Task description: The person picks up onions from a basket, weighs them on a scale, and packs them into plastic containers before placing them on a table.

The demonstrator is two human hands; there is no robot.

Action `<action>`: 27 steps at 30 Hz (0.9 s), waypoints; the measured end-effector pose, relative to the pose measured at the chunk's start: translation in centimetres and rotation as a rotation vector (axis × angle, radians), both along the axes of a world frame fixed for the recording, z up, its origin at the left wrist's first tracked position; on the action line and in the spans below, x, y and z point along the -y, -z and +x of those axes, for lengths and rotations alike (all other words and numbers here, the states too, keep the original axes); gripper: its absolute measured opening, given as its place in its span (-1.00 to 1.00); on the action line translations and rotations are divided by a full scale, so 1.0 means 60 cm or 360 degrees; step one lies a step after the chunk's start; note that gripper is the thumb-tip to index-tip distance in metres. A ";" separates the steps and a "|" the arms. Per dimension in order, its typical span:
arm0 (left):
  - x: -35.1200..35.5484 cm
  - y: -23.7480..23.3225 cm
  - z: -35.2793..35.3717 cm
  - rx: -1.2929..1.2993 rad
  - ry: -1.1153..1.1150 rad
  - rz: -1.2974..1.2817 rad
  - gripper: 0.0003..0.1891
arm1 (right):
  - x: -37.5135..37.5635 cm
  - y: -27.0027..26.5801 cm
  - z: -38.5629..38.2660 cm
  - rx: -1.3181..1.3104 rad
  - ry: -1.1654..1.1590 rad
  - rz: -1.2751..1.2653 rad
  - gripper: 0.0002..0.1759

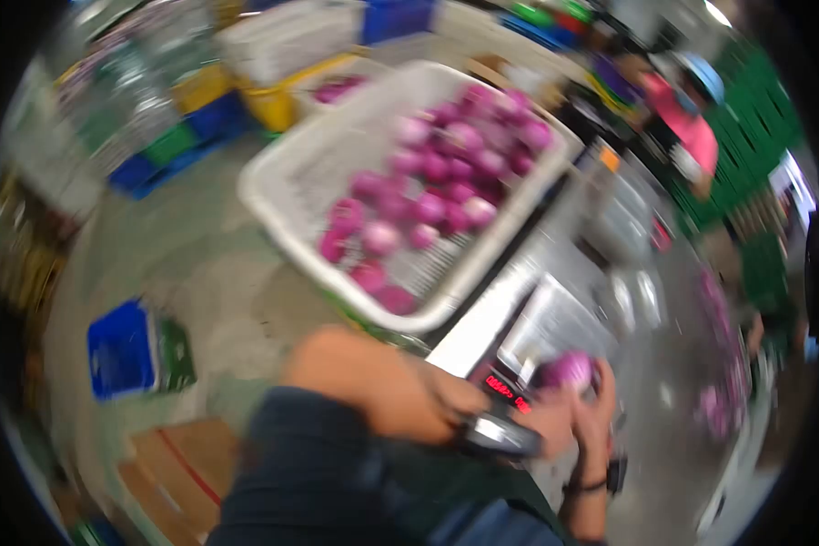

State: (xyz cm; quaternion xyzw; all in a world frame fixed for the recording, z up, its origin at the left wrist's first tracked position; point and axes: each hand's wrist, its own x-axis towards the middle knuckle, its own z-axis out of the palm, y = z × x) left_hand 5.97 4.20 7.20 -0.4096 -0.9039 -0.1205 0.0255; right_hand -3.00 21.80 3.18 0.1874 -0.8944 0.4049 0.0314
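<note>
Far centre, a white crate (282, 196) heaped with purple onions (446, 177), just left of the steel desk (651, 437). Behind it, a yellow crate (278, 105) and blue crates (159, 164). Near left on the floor (200, 264), a blue box (118, 350) and a cardboard box (177, 464). Far right, a person in a pink top (687, 123) before green crates (755, 118). Blurred throughout.
</note>
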 end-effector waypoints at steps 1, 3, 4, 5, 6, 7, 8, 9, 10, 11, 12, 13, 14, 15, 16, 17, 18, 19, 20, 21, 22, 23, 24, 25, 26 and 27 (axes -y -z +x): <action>0.029 -0.020 -0.009 0.0195 -0.0043 0.0329 -0.83 | -0.013 -0.011 -0.001 -0.0076 0.0132 0.0108 -0.27; 0.083 -0.011 -0.031 0.0318 -0.0135 0.0334 -0.93 | -0.019 -0.051 -0.005 -0.0070 0.0355 -0.0016 -0.41; 0.117 -0.010 -0.034 0.0404 -0.0139 0.0597 -0.87 | -0.036 -0.047 -0.009 -0.0064 0.0419 -0.0137 -0.45; 0.145 -0.045 -0.027 0.0446 -0.0338 0.0519 -0.84 | -0.049 -0.042 -0.013 -0.0091 0.0518 -0.0170 -0.51; 0.170 -0.047 -0.018 0.0570 -0.0453 0.0700 -0.82 | -0.062 -0.034 -0.016 -0.0118 0.0584 -0.0206 -0.57; 0.194 -0.040 -0.012 0.0691 -0.0595 0.0870 -0.79 | -0.076 -0.028 -0.017 -0.0113 0.0647 -0.0197 -0.57; 0.215 -0.012 0.000 0.0961 -0.0774 0.1147 -0.77 | -0.085 -0.023 -0.018 -0.0026 0.0739 -0.0314 -0.60; 0.225 0.019 0.016 0.1232 -0.0976 0.1421 -0.75 | -0.093 -0.014 -0.022 0.0063 0.0814 -0.0432 -0.62; 0.221 0.026 0.021 0.1253 -0.0981 0.1402 -0.75 | -0.116 0.001 -0.038 -0.0041 0.0822 -0.0392 -0.66; 0.218 0.034 0.031 0.1377 -0.1145 0.1672 -0.78 | -0.136 0.012 -0.048 -0.0019 0.0831 -0.0389 -0.66; 0.215 0.044 0.045 0.1491 -0.1332 0.1950 -0.81 | -0.143 0.019 -0.055 0.0093 0.0856 -0.0544 -0.66; 0.211 0.054 0.055 0.1511 -0.1376 0.1941 -0.81 | -0.140 0.025 -0.062 0.0217 0.0877 -0.0698 -0.66; 0.203 0.062 0.060 0.1542 -0.1454 0.2027 -0.81 | -0.141 0.023 -0.071 0.0333 0.0902 -0.0712 -0.62; 0.195 0.070 0.062 0.1565 -0.1528 0.2116 -0.81 | -0.138 0.027 -0.085 0.0373 0.0892 -0.0711 -0.62; 0.188 0.079 0.063 0.1559 -0.1530 0.2156 -0.82 | -0.135 0.030 -0.099 0.0413 0.0881 -0.0721 -0.60; 0.182 0.094 0.065 0.1556 -0.1556 0.2147 -0.82 | -0.130 0.037 -0.117 0.0444 0.0866 -0.0735 -0.58; 0.176 0.107 0.064 0.1626 -0.1557 0.2172 -0.80 | -0.126 0.044 -0.134 0.0531 0.0830 -0.0739 -0.51; 0.171 0.117 0.060 0.1690 -0.1550 0.2198 -0.79 | -0.114 0.042 -0.151 0.0531 0.0819 -0.0753 -0.51; 0.165 0.123 0.057 0.1843 -0.1518 0.2215 -0.74 | -0.099 0.040 -0.165 0.0653 0.0793 -0.0755 -0.42; 0.153 0.129 0.050 0.1825 -0.1526 0.2211 -0.74 | -0.081 0.035 -0.176 0.0776 0.0765 -0.0755 -0.32; 0.136 0.133 0.040 0.1930 -0.1457 0.2187 -0.69 | -0.062 0.021 -0.184 0.0857 0.0754 -0.0695 -0.19; 0.117 0.133 0.031 0.2021 -0.1390 0.2172 -0.65 | -0.065 0.030 -0.191 0.0850 0.0723 -0.0708 -0.19; 0.098 0.127 0.023 0.2085 -0.1337 0.2126 -0.60 | -0.070 0.044 -0.201 0.0890 0.0635 -0.0752 -0.19; 0.085 0.117 0.008 0.2118 -0.1294 0.2087 -0.55 | -0.063 0.046 -0.217 0.0923 0.0519 -0.0803 -0.18; 0.074 0.114 -0.003 0.2176 -0.1246 0.2179 -0.51 | -0.059 0.035 -0.215 0.0832 0.0510 -0.0822 -0.22; 0.067 0.115 -0.010 0.2236 -0.1184 0.2274 -0.48 | -0.084 0.046 -0.217 0.0766 0.0323 -0.0894 -0.23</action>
